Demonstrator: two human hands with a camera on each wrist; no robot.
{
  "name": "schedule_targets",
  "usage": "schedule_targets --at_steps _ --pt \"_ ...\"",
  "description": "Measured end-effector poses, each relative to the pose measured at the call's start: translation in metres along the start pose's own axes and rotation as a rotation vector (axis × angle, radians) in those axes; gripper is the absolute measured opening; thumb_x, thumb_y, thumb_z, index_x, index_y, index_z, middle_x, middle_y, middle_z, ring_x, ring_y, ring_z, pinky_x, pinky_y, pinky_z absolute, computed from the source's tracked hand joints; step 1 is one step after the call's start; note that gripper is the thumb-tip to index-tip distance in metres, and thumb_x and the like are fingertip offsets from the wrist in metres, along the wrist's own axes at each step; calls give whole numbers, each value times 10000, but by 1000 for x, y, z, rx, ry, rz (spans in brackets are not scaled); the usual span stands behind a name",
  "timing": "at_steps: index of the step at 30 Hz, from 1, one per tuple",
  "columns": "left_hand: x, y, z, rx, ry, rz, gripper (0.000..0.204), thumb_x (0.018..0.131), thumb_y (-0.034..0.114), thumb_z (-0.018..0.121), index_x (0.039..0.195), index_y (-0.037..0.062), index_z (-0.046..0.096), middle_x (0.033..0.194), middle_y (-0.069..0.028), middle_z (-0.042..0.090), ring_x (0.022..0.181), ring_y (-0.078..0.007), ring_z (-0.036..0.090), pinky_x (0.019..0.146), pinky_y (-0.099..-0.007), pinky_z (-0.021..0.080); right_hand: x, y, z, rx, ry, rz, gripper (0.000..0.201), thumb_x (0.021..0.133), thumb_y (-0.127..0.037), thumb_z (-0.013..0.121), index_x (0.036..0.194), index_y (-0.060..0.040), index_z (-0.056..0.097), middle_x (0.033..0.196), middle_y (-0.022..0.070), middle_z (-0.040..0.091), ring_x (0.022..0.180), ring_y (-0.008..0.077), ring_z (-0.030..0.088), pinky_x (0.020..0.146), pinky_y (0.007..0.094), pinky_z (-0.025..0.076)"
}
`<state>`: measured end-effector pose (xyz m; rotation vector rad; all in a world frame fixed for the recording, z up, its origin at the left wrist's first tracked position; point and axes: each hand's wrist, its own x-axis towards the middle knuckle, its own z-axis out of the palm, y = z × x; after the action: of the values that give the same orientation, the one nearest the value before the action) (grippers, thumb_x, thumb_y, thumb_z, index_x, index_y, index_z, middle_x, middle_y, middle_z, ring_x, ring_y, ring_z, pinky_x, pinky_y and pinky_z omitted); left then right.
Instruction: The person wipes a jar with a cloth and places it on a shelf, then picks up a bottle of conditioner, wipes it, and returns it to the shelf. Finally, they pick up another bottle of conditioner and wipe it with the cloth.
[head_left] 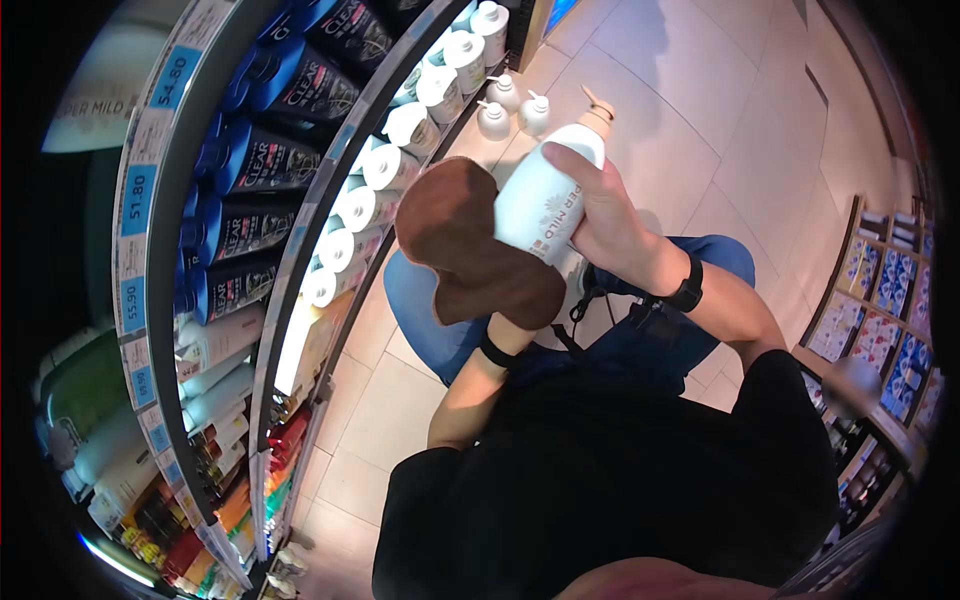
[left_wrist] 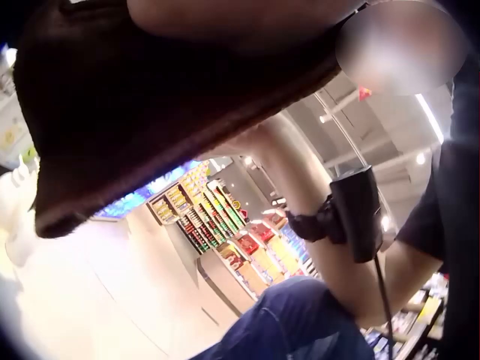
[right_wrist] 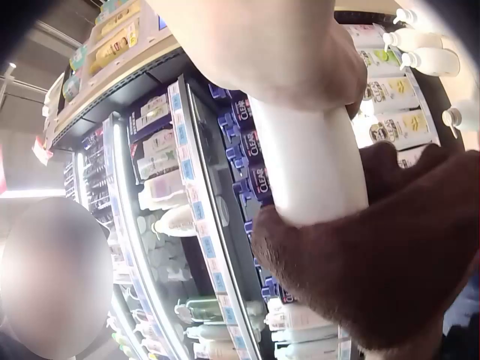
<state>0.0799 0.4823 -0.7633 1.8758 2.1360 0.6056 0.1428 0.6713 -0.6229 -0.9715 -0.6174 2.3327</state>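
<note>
White pump bottle [head_left: 548,195] is held up in the air above the shop floor, between a crouching person's knees and the curved shelving, its long axis tilted so the pump head points up and away toward the far aisle and its base comes down toward the person. The right hand [head_left: 605,215] wraps round the bottle's right flank, fingers curled over the upper body near the shoulder. The brown cloth [head_left: 470,250] covers the left hand [head_left: 480,290], which presses against the bottle's left side and base; how those fingers lie under the cloth cannot be told. Both hands are in contact, the right one doing the carrying.

The head camera alone shows the whole bottle, its lettering and the two similar pump bottles standing on the floor tiles [head_left: 640,110] beyond. The right wrist camera looks up the bottle [right_wrist: 311,161] from below, showing the cloth [right_wrist: 382,262] bunched round its lower end, with blue-labelled shelf stock [right_wrist: 247,157] behind. The left wrist camera sees no bottle, only the cloth [left_wrist: 150,112], the right forearm with its strapped-on camera [left_wrist: 360,210] and a distant aisle.
</note>
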Motion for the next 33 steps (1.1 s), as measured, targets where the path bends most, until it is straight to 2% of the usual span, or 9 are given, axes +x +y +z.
schedule_targets --at_steps 1,2,4,9,10,14,16,27,33 --pt "2 2 -6 68 146 61 541 990 174 717 1460 -46 566 1357 -282 651 1245 -429 626 1130 -487 462 0 -1 3 -32 -12 -36 329 987 -188 782 1221 -51 596 1074 81 721 959 203 756 871 384 633" --pt "14 10 -5 -83 411 60 579 995 102 709 1496 -60 469 1411 -238 566 1315 -259 565 1120 -417 472 2 -3 4 -12 -28 -58 373 946 -140 815 1233 -48 595 1070 80 716 972 195 756 863 379 638" --pt "37 34 -12 -275 423 -502 739 834 81 854 1458 -42 478 1336 -197 575 1293 -255 565 1095 -393 469 3 -1 4 -20 -6 -91 385 935 -138 823 1232 -43 597 1068 83 721 972 199 758 860 383 640" --pt "91 65 -95 -528 732 -353 920 511 85 927 1318 -28 500 1198 -151 578 1134 -270 594 1017 -422 480 13 1 0 -18 -1 -195 410 897 -115 843 1224 -27 613 1064 98 739 960 215 765 850 394 646" --pt "92 67 -104 -228 664 -316 995 445 81 922 1338 -26 496 1150 -146 596 1079 -270 619 943 -451 511 17 0 0 -31 -34 -220 406 889 -102 843 1218 -22 619 1067 104 746 956 221 767 849 394 646" --pt "94 45 -97 -305 704 -213 1022 446 118 949 1364 -25 523 1135 -142 609 1074 -296 640 898 -433 531 28 2 -8 -45 -152 -220 428 856 -66 844 1221 -11 626 1074 115 752 963 227 766 857 392 639" --pt "91 31 -91 -799 458 -219 937 483 147 959 1319 -43 581 1126 -160 616 998 -317 672 875 -416 541 32 1 -14 -75 -208 -241 453 840 -58 845 1231 -12 621 1070 114 750 967 228 764 867 393 634" --pt "60 33 -87 -658 564 -398 690 654 146 901 1248 -52 612 1079 -173 622 947 -325 659 849 -444 542 48 -12 -29 -225 -859 -168 626 671 -139 817 1254 -43 609 1060 154 724 1028 298 727 932 449 592" --pt "54 44 -87 -674 614 -457 734 655 87 895 1299 -49 571 1147 -176 574 1042 -336 620 919 -448 520 42 -16 -27 -233 -765 -140 574 759 -248 809 1258 -69 588 1056 168 691 1015 298 713 914 447 580"
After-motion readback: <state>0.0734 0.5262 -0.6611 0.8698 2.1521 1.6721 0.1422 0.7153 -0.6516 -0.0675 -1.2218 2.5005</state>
